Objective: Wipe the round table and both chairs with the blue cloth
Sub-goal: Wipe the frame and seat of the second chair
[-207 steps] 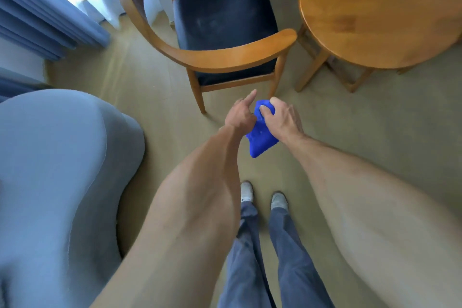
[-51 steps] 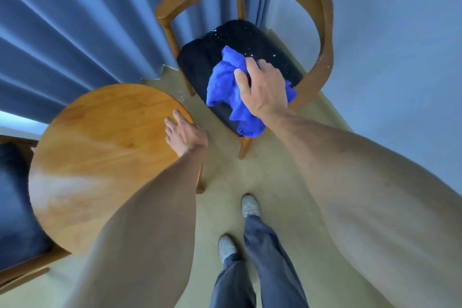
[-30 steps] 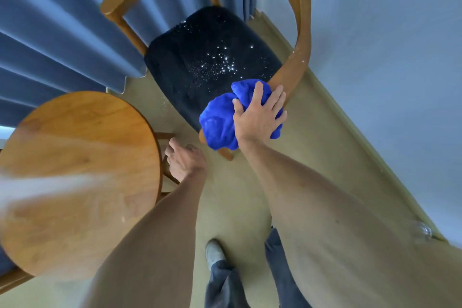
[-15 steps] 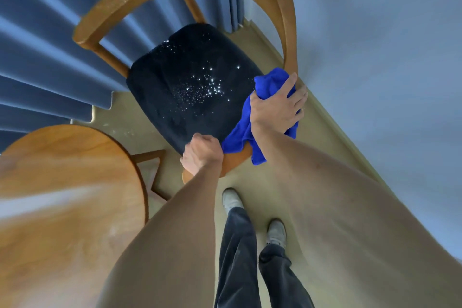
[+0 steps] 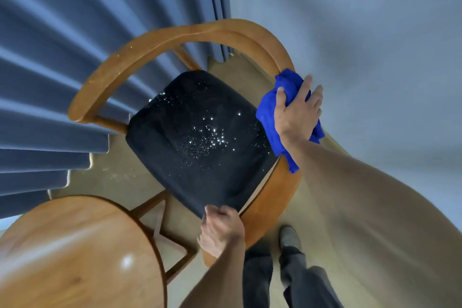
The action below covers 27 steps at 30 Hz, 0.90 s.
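Both hands are on the chair [image 5: 175, 40]. His right hand [image 5: 297, 115] lies flat on the blue cloth [image 5: 266, 110], fingers spread over it, and presses it against the right armrest, so the cloth is bunched between the palm and the wood; a loose corner hangs down below the wrist. His left hand [image 5: 221, 230] is closed in a loose fist at the front edge of the seat [image 5: 200, 137], near the end of that same armrest. If it really grips the seat or only rests there, I cannot tell, because the fingers are curled under.

Around the chair the room is narrow. Behind and to the left hangs a curtain [image 5: 75, 57] in heavy blue folds, and its hem comes down just beside the left armrest. On the right side is a plain pale wall [image 5: 362, 32], close to the armrest that is wiped. The round table [image 5: 75, 252] stands at the front left, its edge near the seat corner, and its crossed wooden legs reach under toward the chair. The person's feet [image 5: 288, 236] in grey shoes, with dark trousers, stand just before the chair on the beige floor [image 5: 120, 177].

The chair frame is one curved band of warm, smooth wood, with small pale spots on the back. The seat is black and soft-looking, like velvet, with many small white specks in the middle. The table top is the same honey wood, glossy, with a bright reflection of light. The cloth looks soft and wrinkled.
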Each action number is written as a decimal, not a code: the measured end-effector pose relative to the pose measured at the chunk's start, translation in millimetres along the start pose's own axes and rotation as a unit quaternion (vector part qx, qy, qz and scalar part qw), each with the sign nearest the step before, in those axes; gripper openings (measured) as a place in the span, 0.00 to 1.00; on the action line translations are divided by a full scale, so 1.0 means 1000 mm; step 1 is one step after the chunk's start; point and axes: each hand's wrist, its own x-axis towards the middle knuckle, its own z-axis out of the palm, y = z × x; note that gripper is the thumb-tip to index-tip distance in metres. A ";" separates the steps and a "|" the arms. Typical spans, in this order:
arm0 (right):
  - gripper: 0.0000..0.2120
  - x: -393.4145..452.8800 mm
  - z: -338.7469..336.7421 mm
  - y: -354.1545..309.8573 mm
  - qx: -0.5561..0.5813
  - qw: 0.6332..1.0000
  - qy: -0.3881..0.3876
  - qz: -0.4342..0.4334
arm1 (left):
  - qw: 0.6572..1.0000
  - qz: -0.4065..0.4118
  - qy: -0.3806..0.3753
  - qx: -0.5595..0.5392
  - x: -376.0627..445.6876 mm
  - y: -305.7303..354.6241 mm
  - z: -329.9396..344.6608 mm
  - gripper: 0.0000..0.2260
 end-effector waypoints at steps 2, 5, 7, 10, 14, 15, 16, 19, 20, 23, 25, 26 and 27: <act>0.37 0.018 0.000 -0.017 0.004 1.000 0.017 -0.022 | 1.000 0.005 -0.009 0.017 0.000 0.002 -0.001 0.07; 0.37 0.050 0.002 -0.053 -0.033 0.996 0.043 -0.068 | 0.999 -0.011 -0.030 0.042 0.005 0.004 0.000 0.08; 0.36 0.070 0.004 -0.080 -0.064 0.992 0.052 -0.100 | 0.997 -0.034 -0.044 0.054 0.008 0.004 0.001 0.08; 0.35 0.098 0.013 -0.130 -0.085 0.987 0.046 -0.132 | 0.994 -0.054 -0.061 0.071 0.013 0.008 0.002 0.09; 0.32 0.125 0.033 -0.197 -0.138 0.974 -0.029 -0.178 | 0.970 -0.105 -0.171 0.140 0.024 0.010 0.000 0.12; 0.32 0.129 0.041 -0.211 -0.148 0.969 -0.051 -0.193 | 0.962 -0.123 -0.197 0.146 0.029 0.015 -0.003 0.12; 0.32 0.132 0.048 -0.222 -0.154 0.964 -0.068 -0.204 | 0.958 -0.139 -0.210 0.139 0.034 0.020 -0.005 0.12; 0.34 0.141 0.072 -0.248 -0.158 0.957 -0.094 -0.226 | 0.961 -0.164 -0.211 0.065 0.066 0.046 0.000 0.10; 0.34 0.144 0.080 -0.254 -0.156 0.955 -0.095 -0.234 | 0.967 -0.149 -0.204 0.044 0.081 0.059 0.003 0.11; 0.32 0.145 0.102 -0.271 -0.168 0.945 -0.092 -0.266 | 0.974 -0.127 -0.187 0.006 0.133 0.103 0.005 0.15; 0.31 0.139 0.115 -0.284 -0.169 0.939 -0.093 -0.284 | 0.976 -0.120 -0.179 -0.016 0.171 0.127 0.000 0.18; 0.30 0.136 0.120 -0.289 -0.163 0.938 -0.091 -0.291 | 0.979 -0.109 -0.170 -0.020 0.188 0.136 -0.003 0.19; 0.30 0.131 0.126 -0.295 -0.158 0.937 -0.090 -0.297 | 0.982 -0.099 -0.156 -0.025 0.207 0.142 -0.006 0.18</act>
